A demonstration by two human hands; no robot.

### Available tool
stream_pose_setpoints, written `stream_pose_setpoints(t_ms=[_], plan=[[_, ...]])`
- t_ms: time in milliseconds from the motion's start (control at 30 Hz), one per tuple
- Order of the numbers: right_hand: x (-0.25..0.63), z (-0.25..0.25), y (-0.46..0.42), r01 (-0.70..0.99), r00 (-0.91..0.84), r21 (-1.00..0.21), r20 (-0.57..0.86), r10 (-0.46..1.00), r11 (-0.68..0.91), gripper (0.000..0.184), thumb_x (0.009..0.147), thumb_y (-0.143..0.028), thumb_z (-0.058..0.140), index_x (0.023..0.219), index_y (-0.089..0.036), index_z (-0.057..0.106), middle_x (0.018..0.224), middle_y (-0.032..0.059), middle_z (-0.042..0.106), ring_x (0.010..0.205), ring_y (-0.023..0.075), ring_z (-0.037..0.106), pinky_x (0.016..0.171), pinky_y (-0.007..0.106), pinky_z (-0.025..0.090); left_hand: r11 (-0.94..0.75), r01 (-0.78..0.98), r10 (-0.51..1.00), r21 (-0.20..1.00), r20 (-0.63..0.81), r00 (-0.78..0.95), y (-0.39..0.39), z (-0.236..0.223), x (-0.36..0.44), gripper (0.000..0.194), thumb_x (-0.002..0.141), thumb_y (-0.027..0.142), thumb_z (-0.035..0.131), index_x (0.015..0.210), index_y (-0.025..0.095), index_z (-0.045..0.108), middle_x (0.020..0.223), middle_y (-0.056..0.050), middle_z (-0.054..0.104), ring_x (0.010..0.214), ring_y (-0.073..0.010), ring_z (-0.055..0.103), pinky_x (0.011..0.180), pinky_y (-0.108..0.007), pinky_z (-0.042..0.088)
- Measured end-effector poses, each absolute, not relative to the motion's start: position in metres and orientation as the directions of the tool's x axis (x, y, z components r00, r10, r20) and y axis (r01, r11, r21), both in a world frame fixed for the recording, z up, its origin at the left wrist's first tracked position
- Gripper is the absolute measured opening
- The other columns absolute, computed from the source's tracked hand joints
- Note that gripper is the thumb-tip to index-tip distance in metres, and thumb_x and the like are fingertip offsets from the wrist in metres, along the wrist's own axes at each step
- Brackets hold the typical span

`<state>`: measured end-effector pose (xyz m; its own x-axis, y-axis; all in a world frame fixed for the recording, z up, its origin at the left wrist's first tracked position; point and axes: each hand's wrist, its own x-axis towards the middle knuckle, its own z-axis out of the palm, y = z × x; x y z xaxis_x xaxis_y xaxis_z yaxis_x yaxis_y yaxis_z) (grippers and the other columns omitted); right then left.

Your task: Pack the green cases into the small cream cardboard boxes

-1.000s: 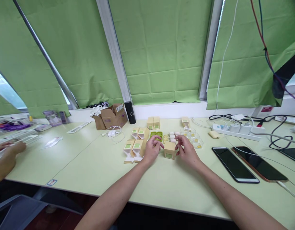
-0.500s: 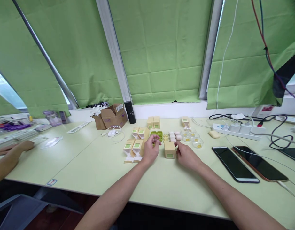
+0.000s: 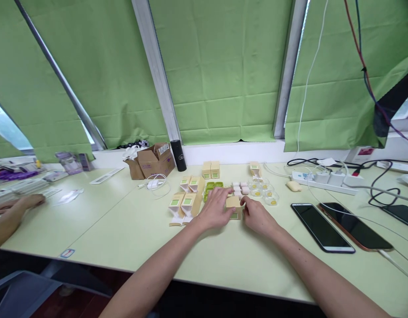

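Note:
A small tan box (image 3: 236, 215) with a green label stands upright on the table in front of me. My left hand (image 3: 216, 207) reaches round its left side, thumb at the front and fingers stretched towards the back. At the right side my right hand (image 3: 258, 215) is curled, its index finger and thumb touching the box edge. Just behind my left hand are green trays (image 3: 217, 184), partly covered by it. Beside them lie several pale pink blocks (image 3: 245, 190) and clear round cups (image 3: 272, 198) with yellow centres. Open tan boxes (image 3: 188, 203) stand left of my left hand.
Two closed boxes (image 3: 215, 170) and an open one (image 3: 256, 171) stand at the back. A carton (image 3: 155, 163), a black bottle (image 3: 179, 155) and a charger (image 3: 153, 184) are left. Two phones (image 3: 323, 227) and a power strip (image 3: 326, 180) lie right. Another person's hand (image 3: 33, 201) rests far left.
My left hand has come right and onto the box, its thumb now at the box front. My right hand has stayed at the box's right side.

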<state>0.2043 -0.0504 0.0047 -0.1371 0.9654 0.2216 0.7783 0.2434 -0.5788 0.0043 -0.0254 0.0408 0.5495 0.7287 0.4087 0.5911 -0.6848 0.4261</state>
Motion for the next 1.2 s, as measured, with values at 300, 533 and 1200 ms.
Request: stream_pose_setpoints(t_ms=[300,533,1200], plan=[[0.205,0.005,-0.05,0.769,-0.146,-0.586,0.229,0.962,0.256,0.033,0.083,0.002,0.049,0.109,-0.014,0.059,0.09,0.0088,0.07,0.083,0.0214,0.063,0.072,0.028,0.035,-0.752,0.617,0.659,0.232,0.29,0.694,-0.023,0.059,0.014,0.056,0.078,0.017,0.07,0.132,0.026,0.056,0.13,-0.013,0.066,0.121,-0.0373,0.057,0.104,-0.051,0.04],[0.203,0.007,-0.052,0.768,-0.143,-0.591,0.219,0.965,0.248,0.036,0.084,0.001,0.049,0.115,-0.015,0.058,0.091,0.0082,0.07,0.086,0.0218,0.064,0.072,0.028,0.035,-0.772,0.621,0.635,0.136,0.195,0.747,-0.007,0.08,0.02,0.052,0.073,0.015,0.071,0.123,0.025,0.061,0.112,-0.012,0.07,0.108,-0.0359,0.063,0.094,-0.044,0.046],[0.206,0.004,-0.05,0.808,-0.167,-0.535,0.197,0.966,0.249,0.041,0.09,-0.005,0.05,0.129,-0.015,0.055,0.111,0.0141,0.071,0.095,0.0238,0.065,0.076,0.03,0.036,-0.573,0.817,0.756,-0.071,0.34,0.56,0.134,0.099,0.05,0.059,0.082,0.01,0.068,0.138,0.021,0.051,0.126,-0.014,0.068,0.119,-0.0337,0.058,0.099,-0.042,0.044]])
